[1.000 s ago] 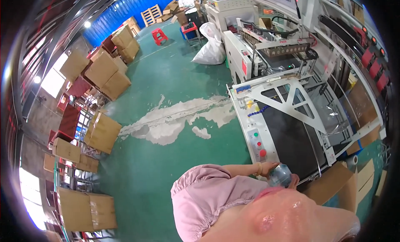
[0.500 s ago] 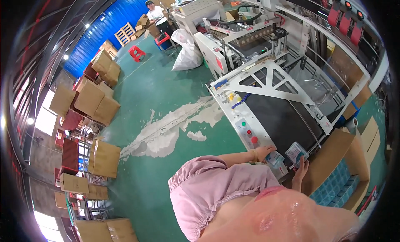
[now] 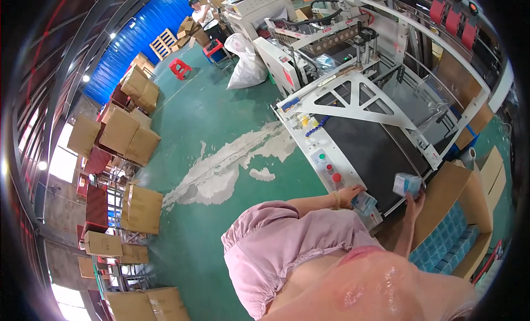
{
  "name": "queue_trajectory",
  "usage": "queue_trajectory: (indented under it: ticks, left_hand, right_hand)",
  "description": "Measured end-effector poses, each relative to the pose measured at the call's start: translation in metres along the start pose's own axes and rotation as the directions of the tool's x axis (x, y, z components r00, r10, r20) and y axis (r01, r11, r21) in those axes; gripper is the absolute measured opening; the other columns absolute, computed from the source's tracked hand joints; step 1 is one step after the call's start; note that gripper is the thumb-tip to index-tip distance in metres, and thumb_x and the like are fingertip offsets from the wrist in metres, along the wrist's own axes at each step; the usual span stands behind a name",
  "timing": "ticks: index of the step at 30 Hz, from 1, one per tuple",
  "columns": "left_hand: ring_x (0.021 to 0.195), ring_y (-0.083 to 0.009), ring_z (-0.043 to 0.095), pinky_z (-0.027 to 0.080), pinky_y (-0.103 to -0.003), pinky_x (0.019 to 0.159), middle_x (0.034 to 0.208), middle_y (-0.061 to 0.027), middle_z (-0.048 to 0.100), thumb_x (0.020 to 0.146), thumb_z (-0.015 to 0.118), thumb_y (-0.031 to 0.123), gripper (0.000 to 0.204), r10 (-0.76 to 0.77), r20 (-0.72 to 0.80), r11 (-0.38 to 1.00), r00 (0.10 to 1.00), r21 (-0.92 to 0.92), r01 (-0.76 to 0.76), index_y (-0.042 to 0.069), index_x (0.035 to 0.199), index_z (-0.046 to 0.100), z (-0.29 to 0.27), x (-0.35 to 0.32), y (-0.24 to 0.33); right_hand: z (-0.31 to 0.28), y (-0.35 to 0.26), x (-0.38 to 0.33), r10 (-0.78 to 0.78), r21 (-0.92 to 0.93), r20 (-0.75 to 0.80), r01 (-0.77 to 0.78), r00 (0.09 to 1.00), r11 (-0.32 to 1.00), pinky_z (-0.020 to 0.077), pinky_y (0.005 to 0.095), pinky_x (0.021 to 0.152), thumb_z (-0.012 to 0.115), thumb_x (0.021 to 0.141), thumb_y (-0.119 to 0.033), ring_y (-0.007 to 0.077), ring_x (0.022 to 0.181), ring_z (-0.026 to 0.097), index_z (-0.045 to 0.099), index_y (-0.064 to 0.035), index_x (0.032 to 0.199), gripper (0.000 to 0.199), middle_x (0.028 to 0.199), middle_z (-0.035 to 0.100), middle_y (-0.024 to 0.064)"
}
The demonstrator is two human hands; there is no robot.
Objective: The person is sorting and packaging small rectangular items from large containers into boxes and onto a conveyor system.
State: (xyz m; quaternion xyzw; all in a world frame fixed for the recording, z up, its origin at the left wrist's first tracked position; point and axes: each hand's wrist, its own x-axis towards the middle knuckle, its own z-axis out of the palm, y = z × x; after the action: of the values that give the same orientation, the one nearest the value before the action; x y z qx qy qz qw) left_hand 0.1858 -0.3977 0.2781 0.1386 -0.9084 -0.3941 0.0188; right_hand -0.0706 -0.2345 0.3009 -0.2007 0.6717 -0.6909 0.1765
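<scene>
My right hand point(image 3: 414, 200) grips a small blue and white box point(image 3: 407, 184), raised beside the end of the dark conveyor belt point(image 3: 367, 152). My left hand point(image 3: 349, 196) is closed at the edge of the machine's control panel point(image 3: 328, 167), on a clear-wrapped, pale blue pack point(image 3: 365, 204). Part of its fingers is hidden behind that pack. To the right of my right arm stands an open carton point(image 3: 479, 202), holding rows of blue wrapped boxes point(image 3: 441, 235).
The white machine frame point(image 3: 359, 103) spans the belt, with clear film point(image 3: 428, 119) at its right. Cardboard cartons point(image 3: 142, 208) line the left side. A red stool point(image 3: 180, 68), a white sack point(image 3: 245, 67) and another person point(image 3: 204, 17) are farther back.
My right hand has risen away from me and to the right with its box, which has turned. My left hand stays nearly in place on its pack. The far person has raised an arm.
</scene>
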Motion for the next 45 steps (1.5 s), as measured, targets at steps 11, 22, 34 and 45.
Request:
queue_trajectory:
  ticks: [11, 22, 34, 45]
  left_hand:
    - [0.117, -0.0358, 0.042, 0.039, -0.039, 0.096, 0.129, -0.0169, 0.038, 0.052, 0.072, 0.014, 0.087, 0.018, -0.078, 1.0, 0.997, -0.016, -0.019, 0.004, 0.13, 0.034, -0.006, -0.013, 0.012]
    - [0.119, -0.0352, 0.041, 0.037, -0.039, 0.099, 0.13, -0.0181, 0.038, 0.052, 0.071, 0.023, 0.088, -0.031, -0.052, 0.999, 0.998, 0.017, 0.032, 0.005, 0.129, 0.034, -0.001, -0.011, 0.01]
    - [0.119, -0.0344, 0.041, 0.036, -0.038, 0.099, 0.128, -0.0184, 0.041, 0.055, 0.074, 0.024, 0.084, -0.057, -0.051, 0.998, 0.997, -0.026, 0.055, 0.005, 0.128, 0.036, -0.009, -0.02, 0.015]
    - [0.097, -0.0284, 0.056, 0.046, -0.036, 0.084, 0.109, -0.0139, 0.056, 0.069, 0.07, 0.037, 0.067, -0.41, -0.131, 0.845, 0.903, -0.428, 0.322, 0.005, 0.122, 0.046, -0.005, -0.022, 0.009]
  right_hand:
    - [-0.058, 0.019, 0.148, 0.186, 0.018, -0.39, -0.194, 0.902, 0.981, 0.0407, 0.0297, 0.072, 0.071, 0.071, -0.045, 0.0166, 0.078, 0.048, 0.048, 0.0036, 0.103, 0.062, 0.083, 0.049, 0.0062]
    - [-0.078, 0.075, 0.176, 0.237, -0.46, -0.323, -0.371, 0.916, 0.807, 0.0378, 0.0382, 0.09, 0.066, 0.072, -0.051, 0.0298, 0.107, 0.049, 0.046, -0.0003, 0.117, 0.071, 0.118, 0.05, 0.0159]
    - [-0.045, 0.071, 0.153, 0.291, -0.469, -0.163, -0.333, 0.943, 0.818, 0.039, 0.0375, 0.085, 0.061, 0.076, -0.052, 0.0283, 0.1, 0.052, 0.052, 0.0029, 0.11, 0.065, 0.108, 0.056, 0.014]
    - [-0.007, 0.025, 0.14, 0.294, -0.568, -0.258, -0.391, 0.92, 0.724, 0.0408, 0.0391, 0.085, 0.055, 0.078, -0.055, 0.0343, 0.102, 0.055, 0.053, 0.0024, 0.107, 0.065, 0.104, 0.059, 0.02]
